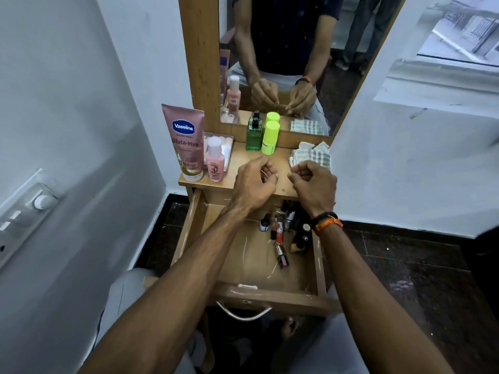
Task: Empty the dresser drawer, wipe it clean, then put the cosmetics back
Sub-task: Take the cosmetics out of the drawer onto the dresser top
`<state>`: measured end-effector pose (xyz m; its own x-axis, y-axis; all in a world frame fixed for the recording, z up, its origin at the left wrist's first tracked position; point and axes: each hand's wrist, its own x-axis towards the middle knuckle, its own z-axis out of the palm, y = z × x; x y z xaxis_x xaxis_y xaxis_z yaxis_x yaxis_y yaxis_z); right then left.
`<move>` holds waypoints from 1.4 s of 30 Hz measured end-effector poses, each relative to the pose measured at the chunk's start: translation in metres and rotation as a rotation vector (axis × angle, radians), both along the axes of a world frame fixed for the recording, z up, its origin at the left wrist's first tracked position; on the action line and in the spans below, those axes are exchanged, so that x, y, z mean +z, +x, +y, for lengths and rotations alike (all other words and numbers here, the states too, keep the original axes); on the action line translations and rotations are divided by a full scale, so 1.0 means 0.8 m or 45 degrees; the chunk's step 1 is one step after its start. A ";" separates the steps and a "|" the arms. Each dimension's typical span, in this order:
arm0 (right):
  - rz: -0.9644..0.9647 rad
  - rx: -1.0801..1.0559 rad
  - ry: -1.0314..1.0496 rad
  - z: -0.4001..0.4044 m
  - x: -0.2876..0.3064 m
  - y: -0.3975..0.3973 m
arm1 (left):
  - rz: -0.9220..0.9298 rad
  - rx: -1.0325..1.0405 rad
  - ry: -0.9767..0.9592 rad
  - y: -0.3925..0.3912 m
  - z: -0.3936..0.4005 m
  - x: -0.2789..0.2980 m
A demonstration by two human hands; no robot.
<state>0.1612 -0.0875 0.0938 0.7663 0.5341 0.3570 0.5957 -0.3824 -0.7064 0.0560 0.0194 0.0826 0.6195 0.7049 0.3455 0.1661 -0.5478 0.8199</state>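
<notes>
The wooden drawer (270,295) is pulled out below the dresser top (243,168). Several small cosmetics lie in its back right corner, among them a lipstick (280,256) and a small dark bottle (265,222); the drawer's left half is bare wood. My left hand (255,182) and my right hand (313,182) hover close together over the dresser top's front edge. Their fingers are curled, and each hand pinches one end of a thin strand, which is barely visible. A checked cloth (310,155) lies crumpled on the dresser top just beyond my right hand.
On the dresser top stand a pink Vaseline tube (186,141), a pink bottle (215,160), a clear box (226,147), a green bottle (253,136) and a neon-yellow stick (270,137). The mirror (283,49) rises behind. White walls close in on both sides.
</notes>
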 end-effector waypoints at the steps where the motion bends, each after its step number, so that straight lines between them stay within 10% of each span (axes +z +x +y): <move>1: 0.014 0.037 -0.024 -0.013 -0.007 -0.004 | 0.023 -0.058 0.002 -0.008 -0.004 -0.003; 22: -0.197 0.120 -0.591 -0.122 -0.078 -0.048 | 0.406 0.018 -0.063 -0.058 -0.075 -0.072; 42: 0.181 0.174 -0.246 -0.115 -0.053 -0.048 | 0.383 -0.425 -0.040 -0.045 -0.088 -0.083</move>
